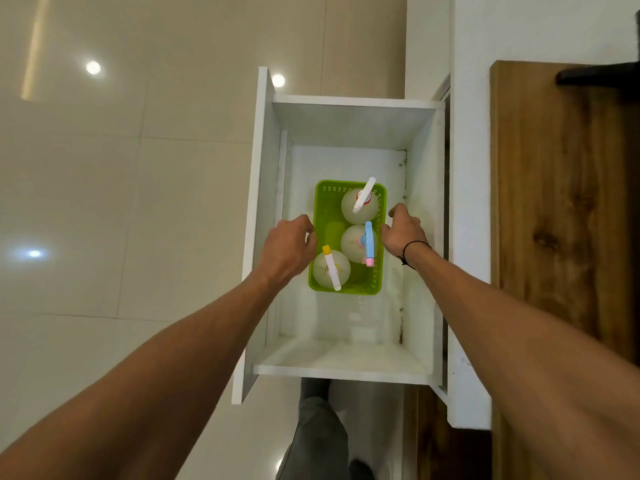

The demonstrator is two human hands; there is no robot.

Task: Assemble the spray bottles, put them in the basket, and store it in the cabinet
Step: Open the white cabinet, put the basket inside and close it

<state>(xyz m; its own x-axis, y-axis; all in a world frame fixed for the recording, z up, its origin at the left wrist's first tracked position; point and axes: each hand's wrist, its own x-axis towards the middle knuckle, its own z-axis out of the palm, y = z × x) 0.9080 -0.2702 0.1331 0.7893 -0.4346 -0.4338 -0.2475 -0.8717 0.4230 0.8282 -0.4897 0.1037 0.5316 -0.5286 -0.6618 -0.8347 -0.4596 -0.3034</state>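
Green basket (346,237) with three assembled spray bottles (356,242) sits low in the open white drawer (346,123). Left hand (287,244) and right hand (403,230) curl on its long rims; grip firmness unclear. Risk: uneven release tilts basket, tall bottles topple; drawer closing jolts them.

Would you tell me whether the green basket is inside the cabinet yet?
Inside: the green basket rests on the floor of the open white cabinet, walls surrounding it.

Perforated green plastic basket (325,216); glossy floor tiles (104,202); seemingly matt white drawer (346,126).
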